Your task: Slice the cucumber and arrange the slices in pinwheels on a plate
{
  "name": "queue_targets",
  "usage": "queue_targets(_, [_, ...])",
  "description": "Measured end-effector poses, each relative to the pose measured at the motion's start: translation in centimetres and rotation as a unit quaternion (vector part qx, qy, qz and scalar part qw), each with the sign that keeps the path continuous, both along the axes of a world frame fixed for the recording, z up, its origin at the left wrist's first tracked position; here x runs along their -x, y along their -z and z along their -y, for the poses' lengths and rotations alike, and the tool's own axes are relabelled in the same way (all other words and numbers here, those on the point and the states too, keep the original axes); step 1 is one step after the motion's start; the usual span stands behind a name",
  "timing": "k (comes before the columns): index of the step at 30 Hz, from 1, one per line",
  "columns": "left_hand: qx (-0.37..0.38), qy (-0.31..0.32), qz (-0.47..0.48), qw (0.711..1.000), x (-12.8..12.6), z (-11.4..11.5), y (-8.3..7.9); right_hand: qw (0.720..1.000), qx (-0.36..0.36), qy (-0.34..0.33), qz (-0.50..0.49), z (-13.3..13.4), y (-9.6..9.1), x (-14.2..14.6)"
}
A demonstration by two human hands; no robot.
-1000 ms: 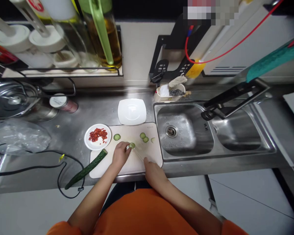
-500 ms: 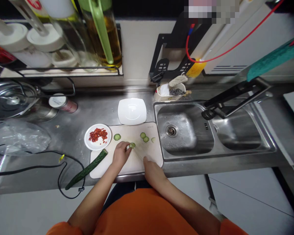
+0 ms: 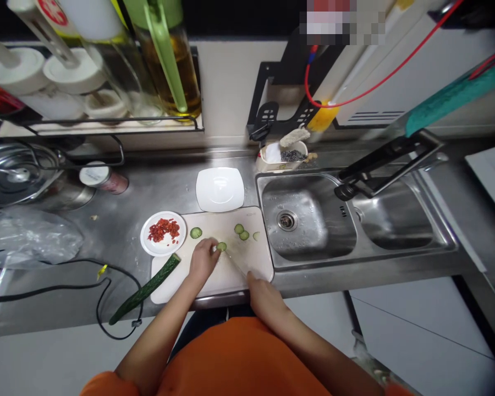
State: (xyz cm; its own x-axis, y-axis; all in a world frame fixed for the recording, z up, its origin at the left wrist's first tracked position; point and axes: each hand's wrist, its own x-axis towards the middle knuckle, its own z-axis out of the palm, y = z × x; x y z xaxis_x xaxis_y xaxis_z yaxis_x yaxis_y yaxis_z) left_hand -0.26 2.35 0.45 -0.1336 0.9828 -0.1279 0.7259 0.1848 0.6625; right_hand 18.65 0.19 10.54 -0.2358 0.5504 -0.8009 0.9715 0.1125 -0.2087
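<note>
Cucumber piece sits at the middle of the white cutting board, pinched in the fingertips of the left hand. Its pale green cut face shows at the fingertips' right; the fingers cover the rest, so its long axis is hard to read. The right hand grips the knife, hiding its handle; the thin blade slants up-left toward the piece, faint against the board. A longer cucumber lies diagonally, its cut end pointing up-right on the board.
</note>
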Motion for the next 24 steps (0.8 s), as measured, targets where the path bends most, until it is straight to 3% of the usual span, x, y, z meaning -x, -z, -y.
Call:
queue_targets(5, [0.053,-0.036,0.037,0.997,0.7,-0.6,-1.4,1.000,0.001,0.000,0.011,0.2,0.4,-0.5])
queue_targets(11, [0.064,-0.130,-0.004,0.989,4.8,-2.4,-2.9,1.000,-0.018,0.003,0.002,0.5,1.2,-0.8])
queue_targets(19, [0.036,-0.068,-0.152,0.985,6.3,-3.3,-2.2,1.000,-0.006,-0.003,0.010,0.1,0.5,-0.6])
queue_targets(24, [-0.016,-0.033,-0.112,0.993,4.9,-4.1,-2.2,1.000,-0.014,-0.006,0.007,0.3,0.8,-0.7])
